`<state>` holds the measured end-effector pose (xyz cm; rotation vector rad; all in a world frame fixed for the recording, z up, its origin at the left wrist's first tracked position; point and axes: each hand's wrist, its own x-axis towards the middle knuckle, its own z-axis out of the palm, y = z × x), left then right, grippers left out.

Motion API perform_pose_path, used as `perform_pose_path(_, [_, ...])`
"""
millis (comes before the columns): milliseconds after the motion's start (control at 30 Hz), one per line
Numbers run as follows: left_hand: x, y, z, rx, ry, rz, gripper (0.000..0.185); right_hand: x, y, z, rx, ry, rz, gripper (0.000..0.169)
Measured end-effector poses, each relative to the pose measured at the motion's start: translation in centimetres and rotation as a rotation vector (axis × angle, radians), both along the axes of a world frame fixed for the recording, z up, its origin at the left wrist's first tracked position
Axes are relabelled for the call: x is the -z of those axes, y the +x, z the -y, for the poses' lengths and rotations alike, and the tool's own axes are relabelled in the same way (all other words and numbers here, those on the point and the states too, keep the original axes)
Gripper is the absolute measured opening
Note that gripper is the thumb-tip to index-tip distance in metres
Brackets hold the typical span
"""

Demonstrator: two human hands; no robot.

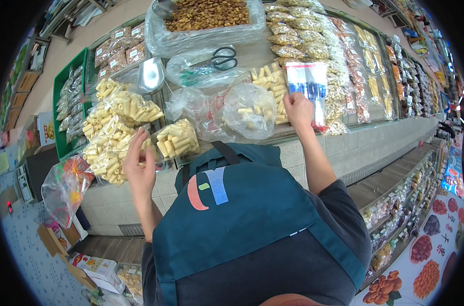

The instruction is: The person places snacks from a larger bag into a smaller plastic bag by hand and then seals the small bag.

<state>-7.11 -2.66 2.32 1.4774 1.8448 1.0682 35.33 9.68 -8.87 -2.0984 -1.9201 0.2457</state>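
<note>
My left hand [140, 162], its fingers apart, is over the front of a pile of clear bags of pale yellow tube-shaped snacks [111, 130]. To its right sits one filled bag of the same snacks [177, 138]. My right hand [299, 110], fingers curled, is at the left edge of a plastic packet with blue and white contents and a red strip [307, 78]. Whether it grips the packet is hidden. Another bag of tube snacks [272, 82] lies beside that hand. Between my hands, a crumpled clear bag [251, 111] holds a few loose snacks.
Black-handled scissors [224, 59] rest on plastic bags behind. A metal scoop [151, 75] lies left of them. A plastic-lined bin of brown beans or nuts [207, 15] stands at the back. Bagged nuts [304, 30] fill the right side; a green crate [59, 145] is left.
</note>
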Motion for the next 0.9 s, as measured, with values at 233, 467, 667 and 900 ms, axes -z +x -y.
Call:
perform_pose_path(233, [-0.8,3.1,-1.7,0.098,0.081,-0.016,0.033,10.1,5.7,-0.6,0.056,0.088,0.269,0.033])
perform_pose_path(467, [-0.1,3.3,-1.3,0.108,0.050,0.021,0.033,7.4,6.6,-0.9,0.267,0.010,-0.045,0.044])
perform_pose_path(667, [-0.4,4.7,-2.1,0.194,0.009,0.062,0.033,7.0,9.0,-1.3,0.429,-0.072,-0.001,0.054])
perform_pose_path(900, [0.7,6.1,-2.5,0.269,-0.040,0.116,0.033,1.6,7.1,-1.5,0.345,0.371,-0.049,0.037])
